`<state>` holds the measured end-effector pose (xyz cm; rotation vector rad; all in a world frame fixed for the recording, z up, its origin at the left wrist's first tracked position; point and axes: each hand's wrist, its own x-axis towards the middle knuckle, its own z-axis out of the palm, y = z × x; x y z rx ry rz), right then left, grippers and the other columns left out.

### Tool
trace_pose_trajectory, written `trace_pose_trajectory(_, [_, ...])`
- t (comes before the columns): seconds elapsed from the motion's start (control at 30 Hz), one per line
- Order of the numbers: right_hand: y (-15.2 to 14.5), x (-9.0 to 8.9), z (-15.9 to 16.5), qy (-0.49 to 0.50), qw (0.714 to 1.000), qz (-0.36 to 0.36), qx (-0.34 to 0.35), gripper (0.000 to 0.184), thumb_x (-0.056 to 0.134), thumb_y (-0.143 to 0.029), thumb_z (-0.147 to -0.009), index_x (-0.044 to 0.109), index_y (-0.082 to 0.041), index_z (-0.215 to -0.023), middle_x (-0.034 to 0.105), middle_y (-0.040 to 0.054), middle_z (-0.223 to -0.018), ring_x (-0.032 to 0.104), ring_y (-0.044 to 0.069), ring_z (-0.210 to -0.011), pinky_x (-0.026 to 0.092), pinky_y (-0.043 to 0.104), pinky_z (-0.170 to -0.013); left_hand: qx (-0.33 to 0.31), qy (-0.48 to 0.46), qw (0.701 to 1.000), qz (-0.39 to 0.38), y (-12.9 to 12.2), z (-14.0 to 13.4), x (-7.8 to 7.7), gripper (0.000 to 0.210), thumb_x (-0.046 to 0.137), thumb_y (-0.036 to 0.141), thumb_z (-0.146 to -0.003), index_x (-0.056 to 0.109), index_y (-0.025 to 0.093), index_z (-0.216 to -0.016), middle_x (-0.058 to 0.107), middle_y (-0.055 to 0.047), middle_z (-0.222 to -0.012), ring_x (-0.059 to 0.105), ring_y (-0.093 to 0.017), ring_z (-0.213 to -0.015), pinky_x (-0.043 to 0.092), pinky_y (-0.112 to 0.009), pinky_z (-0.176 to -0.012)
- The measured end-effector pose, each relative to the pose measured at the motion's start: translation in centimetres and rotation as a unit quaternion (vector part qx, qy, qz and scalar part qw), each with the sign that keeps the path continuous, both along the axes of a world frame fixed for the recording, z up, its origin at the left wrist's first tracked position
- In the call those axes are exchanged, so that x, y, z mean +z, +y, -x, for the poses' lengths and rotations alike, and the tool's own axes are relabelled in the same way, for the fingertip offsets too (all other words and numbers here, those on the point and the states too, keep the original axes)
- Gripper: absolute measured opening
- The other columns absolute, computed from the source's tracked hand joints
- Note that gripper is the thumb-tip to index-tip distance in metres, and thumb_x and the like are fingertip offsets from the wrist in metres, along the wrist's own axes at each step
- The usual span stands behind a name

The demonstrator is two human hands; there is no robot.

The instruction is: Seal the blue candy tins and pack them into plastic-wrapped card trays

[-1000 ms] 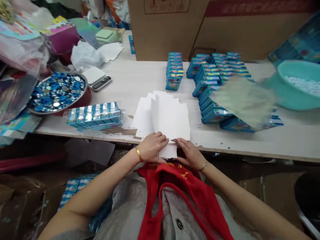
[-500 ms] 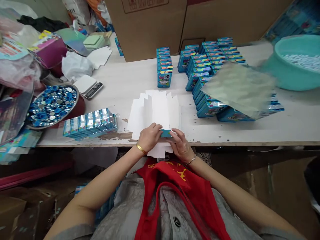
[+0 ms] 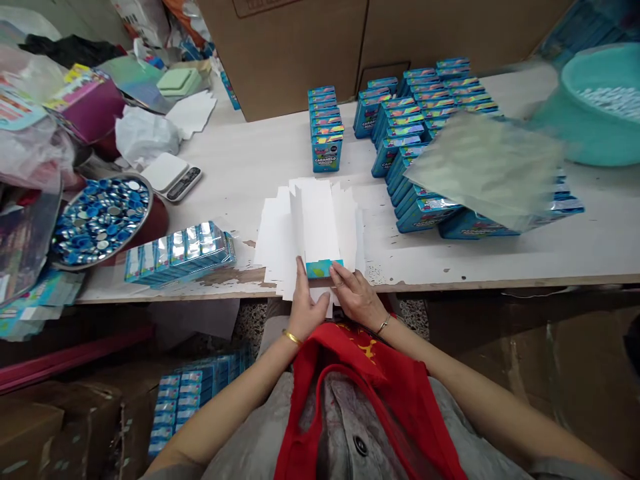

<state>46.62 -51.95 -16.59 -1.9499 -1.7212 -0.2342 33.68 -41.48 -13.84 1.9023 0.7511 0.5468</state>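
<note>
Right hand (image 3: 357, 293) touches the carton's (image 3: 319, 230) near end.

- 1 carton (image 3: 318, 223), part folded and open, its plain white inside facing up, lying lengthwise away from the body on the card stack.
- Its left side panel stands raised along the long edge.
- A blue flap (image 3: 319, 269) with a green patch is folded up across its near end.
- The card stack (image 3: 274, 230): blank white cut sheets, flat on the table (image 3: 240, 173), edges fanned unevenly, near ends jutting past the front edge.
</note>
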Motion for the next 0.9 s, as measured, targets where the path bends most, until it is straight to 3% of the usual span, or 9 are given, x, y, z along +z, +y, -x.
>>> trace_pose_trajectory(0.13, [0.9, 0.3, 0.5, 0.006, 1.000, -0.001, -0.025, 0.048, 0.041, -0.020, -0.095, 0.040, -0.008, -0.142, 0.056, 0.0204, -0.128, 0.049, 0.028, -0.107, 0.046, 0.044, -0.091, 0.000, 0.047, 0.997, -0.056, -0.4, -0.5, -0.1, 0.078, 0.050, 0.028, -0.090, 0.008, 0.015, -0.154, 0.020, -0.015, -0.159, 0.025, -0.025, -0.146, 0.026, -0.042, -0.119])
trace_pose_trajectory(0.27, [1.7, 1.0, 0.1, -0.016, 0.996, 0.053, -0.063, 0.029, 0.043, -0.024, -0.096, 0.061, -0.015, -0.117, 0.064, 0.0139, -0.104, 0.050, 0.024, -0.086, 0.043, 0.038, -0.078, -0.049, 0.081, 0.983, -0.159, 1.1, 0.4, 2.1, 0.076, 0.046, 0.032, -0.093, 0.004, 0.014, -0.154, 0.026, -0.019, -0.156, 0.032, -0.027, -0.142, 0.034, -0.044, -0.114])
trace_pose_trajectory(0.37, [2.0, 1.8, -0.1, -0.036, 0.992, 0.088, -0.077, 0.024, 0.042, -0.022, -0.096, 0.066, -0.017, -0.095, 0.061, 0.0099, -0.088, 0.045, 0.021, -0.076, 0.037, 0.034, -0.069, -0.087, 0.113, 0.937, -0.318, 1.7, 0.0, 4.6, 0.080, 0.049, 0.025, -0.091, 0.000, 0.011, -0.153, 0.028, -0.022, -0.154, 0.029, -0.031, -0.143, 0.031, -0.047, -0.115])
trace_pose_trajectory(0.47, [2.2, 2.5, -0.1, -0.048, 0.991, 0.104, -0.073, 0.027, 0.039, -0.013, -0.095, 0.065, -0.017, -0.086, 0.058, 0.0094, -0.084, 0.043, 0.021, -0.075, 0.033, 0.033, -0.065, -0.203, 0.225, 0.867, -0.396, 1.9, -1.8, 6.9, 0.068, 0.037, 0.010, -0.090, 0.009, 0.009, -0.152, 0.063, -0.019, -0.121, 0.058, -0.026, -0.119, 0.041, -0.043, -0.106])
trace_pose_trajectory(0.53, [2.3, 2.7, -0.1, -0.051, 0.990, 0.111, -0.076, 0.029, 0.038, -0.008, -0.093, 0.064, -0.016, -0.085, 0.057, 0.0100, -0.085, 0.042, 0.021, -0.075, 0.032, 0.032, -0.063, -0.265, 0.330, 0.818, -0.389, 2.1, -3.5, 8.0, 0.062, 0.033, 0.006, -0.090, 0.016, 0.007, -0.150, 0.070, -0.014, -0.095, 0.068, -0.023, -0.095, 0.050, -0.038, -0.090])
trace_pose_trajectory(0.6, [2.4, 2.6, 0.0, -0.051, 0.989, 0.112, -0.085, 0.028, 0.038, -0.008, -0.092, 0.064, -0.015, -0.085, 0.057, 0.0105, -0.085, 0.043, 0.021, -0.075, 0.032, 0.032, -0.063, -0.292, 0.402, 0.785, -0.369, 2.4, -4.9, 8.5, 0.057, 0.035, 0.007, -0.090, 0.024, 0.007, -0.146, 0.070, -0.013, -0.090, 0.069, -0.024, -0.088, 0.051, -0.034, -0.077])
trace_pose_trajectory(0.77, [2.7, 2.0, 0.4, 0.000, 0.989, 0.104, -0.104, 0.024, 0.039, -0.013, -0.093, 0.063, -0.016, -0.090, 0.059, 0.0106, -0.085, 0.049, 0.023, -0.078, 0.040, 0.034, -0.066, -0.293, 0.450, 0.787, -0.305, 3.7, -7.4, 8.8, 0.047, 0.047, 0.011, -0.084, 0.038, 0.011, -0.130, 0.070, -0.014, -0.100, 0.068, -0.026, -0.095, 0.048, -0.035, -0.079])
trace_pose_trajectory(0.83, [2.4, 2.1, 0.6, 0.055, 0.992, 0.060, -0.100, 0.025, 0.040, -0.014, -0.092, 0.059, -0.015, -0.109, 0.061, 0.0136, -0.103, 0.053, 0.025, -0.090, 0.045, 0.037, -0.075, -0.304, 0.463, 0.784, -0.281, 4.3, -8.0, 8.8, 0.046, 0.052, 0.011, -0.081, 0.040, 0.011, -0.125, 0.070, -0.014, -0.104, 0.067, -0.027, -0.101, 0.046, -0.038, -0.087])
trace_pose_trajectory(0.9, [1.8, 2.5, 0.7, 0.123, 0.989, -0.014, -0.079, 0.047, 0.045, -0.015, -0.088, 0.041, -0.014, -0.134, 0.048, 0.0180, -0.134, 0.049, 0.028, -0.115, 0.047, 0.042, -0.089, -0.326, 0.473, 0.781, -0.244, 5.0, -8.5, 8.8, 0.046, 0.057, 0.014, -0.079, 0.040, 0.012, -0.122, 0.070, -0.012, -0.106, 0.065, -0.026, -0.107, 0.042, -0.040, -0.095])
